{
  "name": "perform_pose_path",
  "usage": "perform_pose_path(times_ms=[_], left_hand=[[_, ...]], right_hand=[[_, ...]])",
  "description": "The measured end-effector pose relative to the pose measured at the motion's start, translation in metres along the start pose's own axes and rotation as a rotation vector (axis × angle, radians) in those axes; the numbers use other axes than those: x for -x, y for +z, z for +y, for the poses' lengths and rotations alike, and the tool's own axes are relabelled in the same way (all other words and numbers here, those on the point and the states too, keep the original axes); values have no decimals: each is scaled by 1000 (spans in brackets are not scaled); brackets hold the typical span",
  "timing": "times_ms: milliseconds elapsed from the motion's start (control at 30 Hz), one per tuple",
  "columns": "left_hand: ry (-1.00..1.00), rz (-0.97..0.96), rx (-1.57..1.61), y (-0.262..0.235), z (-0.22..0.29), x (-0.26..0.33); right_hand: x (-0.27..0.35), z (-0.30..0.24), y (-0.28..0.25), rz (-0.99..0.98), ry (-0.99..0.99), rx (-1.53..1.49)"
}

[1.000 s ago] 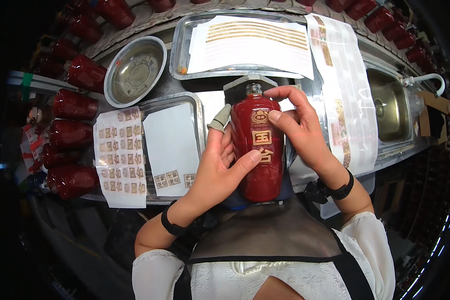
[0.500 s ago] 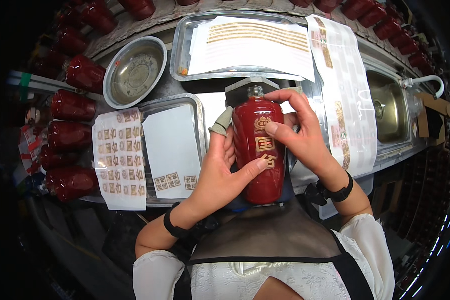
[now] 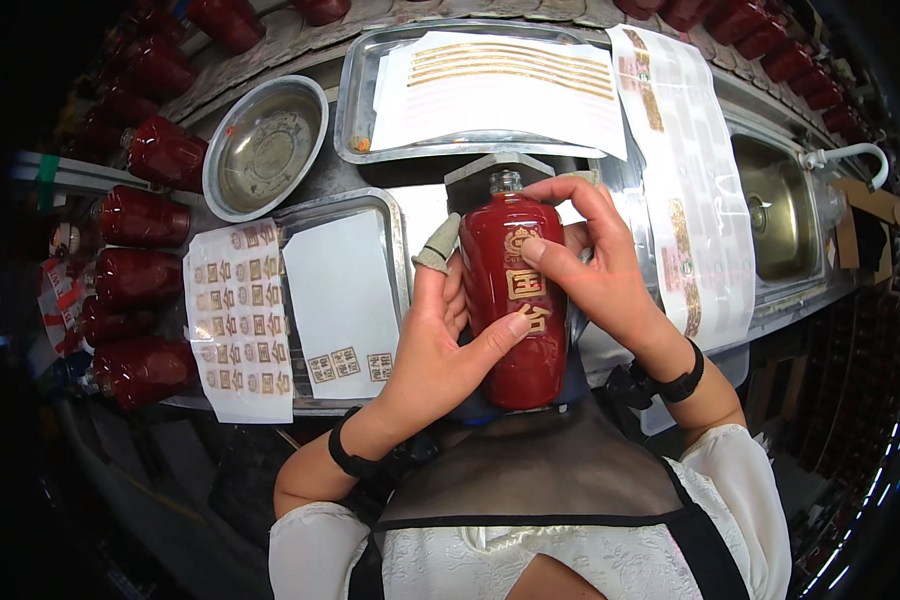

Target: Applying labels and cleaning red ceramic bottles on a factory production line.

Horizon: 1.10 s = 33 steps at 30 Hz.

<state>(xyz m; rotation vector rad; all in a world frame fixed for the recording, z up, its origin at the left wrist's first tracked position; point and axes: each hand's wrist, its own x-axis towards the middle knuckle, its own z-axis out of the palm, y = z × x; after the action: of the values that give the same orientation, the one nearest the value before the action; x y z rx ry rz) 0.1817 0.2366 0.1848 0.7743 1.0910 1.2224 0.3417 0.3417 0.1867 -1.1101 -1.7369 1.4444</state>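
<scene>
A glossy dark red bottle [image 3: 530,375] with a clear glass neck lies in front of me, its neck away from me. Gold characters and a round gold emblem run down its face. My left hand [image 3: 435,335] grips its left side, the thumb pressed on the lower gold character. A greenish-grey cot covers a fingertip of that hand. My right hand [image 3: 595,270] holds the upper right side, with its thumb on the emblem and its index finger over the shoulder. Its other fingers are partly hidden behind the bottle. Beyond the neck sits a dark angular rest [image 3: 460,192].
Left are a sheet of gold decals [image 3: 240,400], a white sheet [image 3: 335,285] on a tray and a metal basin [image 3: 315,105]. A tray [image 3: 355,85] with gold-striped sheets lies at the back. Right are a long decal sheet [image 3: 715,150] and a sink [image 3: 775,265]. Red bottles [image 3: 145,370] line the edges.
The bottle has turned slightly in my hands, so the gold characters sit a little further left and tilted. Both thumbs have stayed on the decals.
</scene>
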Motion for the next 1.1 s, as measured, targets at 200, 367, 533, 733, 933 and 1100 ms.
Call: perform_pose_path(times_ms=[200,367,533,733,933,1100], left_hand=[[8,8,2,1,0,0],[17,7,0,2,0,0],[10,9,-4,1,1,0],[33,-10,-59,2,1,1],[36,6,-3,3,-1,0],[32,12,1,2,-2,0]], right_hand=[[0,2,1,14,-19,12],[0,3,1,25,-18,19],[-1,3,-1,24,-26,21],[-1,3,1,22,-40,2],[-1,4,1,22,-41,-35],[-1,4,1,17,-43,-9]])
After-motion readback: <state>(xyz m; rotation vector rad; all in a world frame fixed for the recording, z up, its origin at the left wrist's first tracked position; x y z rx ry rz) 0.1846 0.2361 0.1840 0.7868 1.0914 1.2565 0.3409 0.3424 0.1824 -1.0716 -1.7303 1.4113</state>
